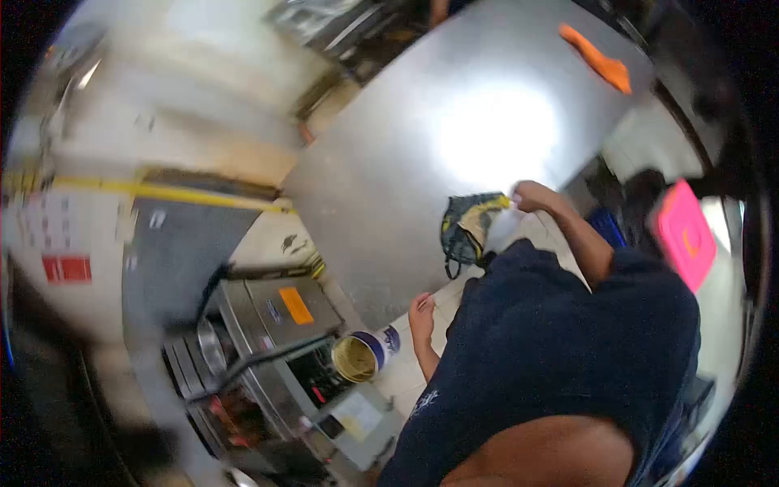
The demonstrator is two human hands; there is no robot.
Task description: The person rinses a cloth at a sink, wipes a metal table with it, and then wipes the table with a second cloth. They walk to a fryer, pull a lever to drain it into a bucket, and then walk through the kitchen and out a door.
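A metal table stretches out in front of me. At its near edge sits a dark bag with yellow and tan parts and a strap hanging down. My right hand is closed at the top of a whitish, see-through bottle with a yellow top, which looks like a spray bottle, right beside the bag. Low at my side, just off the table edge, hangs my left hand. Its fingers are loosely bent, with nothing visible in them; the view is blurred there.
An orange cloth-like strip lies on the table's far right. To the left stand a white-and-blue bucket, metal kitchen equipment and a yellow strip along a ledge. A bright pink board-like item is at right.
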